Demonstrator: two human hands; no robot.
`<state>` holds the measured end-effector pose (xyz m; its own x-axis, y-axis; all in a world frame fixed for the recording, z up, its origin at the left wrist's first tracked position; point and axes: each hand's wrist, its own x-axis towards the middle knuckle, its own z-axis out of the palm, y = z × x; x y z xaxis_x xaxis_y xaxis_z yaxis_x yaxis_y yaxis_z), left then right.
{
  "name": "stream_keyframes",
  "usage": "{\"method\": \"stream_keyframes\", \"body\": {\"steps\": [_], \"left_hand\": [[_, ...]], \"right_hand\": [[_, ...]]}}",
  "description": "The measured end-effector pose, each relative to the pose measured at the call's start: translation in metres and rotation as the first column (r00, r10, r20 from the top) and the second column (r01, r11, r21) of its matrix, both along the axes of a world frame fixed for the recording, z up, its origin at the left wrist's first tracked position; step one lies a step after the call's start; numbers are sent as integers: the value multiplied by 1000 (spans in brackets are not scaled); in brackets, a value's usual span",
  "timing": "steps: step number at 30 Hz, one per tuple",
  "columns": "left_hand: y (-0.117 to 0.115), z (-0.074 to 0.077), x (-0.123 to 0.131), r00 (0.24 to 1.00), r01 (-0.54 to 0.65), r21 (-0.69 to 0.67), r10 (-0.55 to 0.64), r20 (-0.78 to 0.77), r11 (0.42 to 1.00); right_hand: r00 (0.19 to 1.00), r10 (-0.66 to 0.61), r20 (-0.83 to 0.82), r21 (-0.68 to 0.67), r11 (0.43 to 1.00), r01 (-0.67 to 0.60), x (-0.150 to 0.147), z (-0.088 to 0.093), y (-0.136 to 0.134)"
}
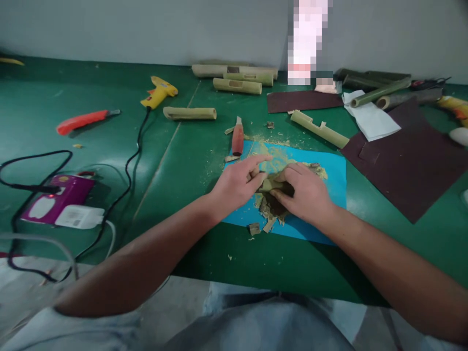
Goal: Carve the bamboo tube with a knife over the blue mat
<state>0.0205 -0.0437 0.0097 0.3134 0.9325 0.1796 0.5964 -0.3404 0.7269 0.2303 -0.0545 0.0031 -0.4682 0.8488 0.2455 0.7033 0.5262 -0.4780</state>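
From my remote seat, I'm seeing the near edge of the green desk first, then loose chips lying at the front rim of a blue sheet. Pale shavings are heaping on that sheet beneath the work.

Above them, both hands are closing on one short bamboo piece. The left hand is pressing its thumb on the left end, index finger reaching out straight; the right hand is pinching the other end between thumb and curled fingers. Something dark brown is showing under the right palm, and I can't tell whether it's shadow or a scrap.

I'm judging that the grip could slip, since the piece is small and the fingertips are crowding it; hard pressure could also split it along the grain. The piece is looking dull olive green and short, its ends being hidden by fingers.

Just past the left hand, a red-handled chisel is pointing its bare blade away; a careless backward knock could roll it. Farther off, a notched bamboo tube is lying aslant, a yellow hot glue gun is resting to the left, and more cut bamboo tubes are lining the wall.
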Motion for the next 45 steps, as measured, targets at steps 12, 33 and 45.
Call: {"method": "stream_keyframes", "body": {"steps": [12, 33, 45], "left_hand": [[1, 8, -6, 990, -58, 26, 54, 129, 998], [1, 3, -10, 1000, 3, 96, -3, 0, 995], [0, 3, -8, 998, 12, 110, -18, 58, 994]], "right_hand": [[999, -40, 13, 29, 999, 39, 0, 0, -2], [993, -95, -65, 89, 991, 100, 10, 4, 3], [990, 14, 139, 77, 997, -25, 5, 21, -7]]}}
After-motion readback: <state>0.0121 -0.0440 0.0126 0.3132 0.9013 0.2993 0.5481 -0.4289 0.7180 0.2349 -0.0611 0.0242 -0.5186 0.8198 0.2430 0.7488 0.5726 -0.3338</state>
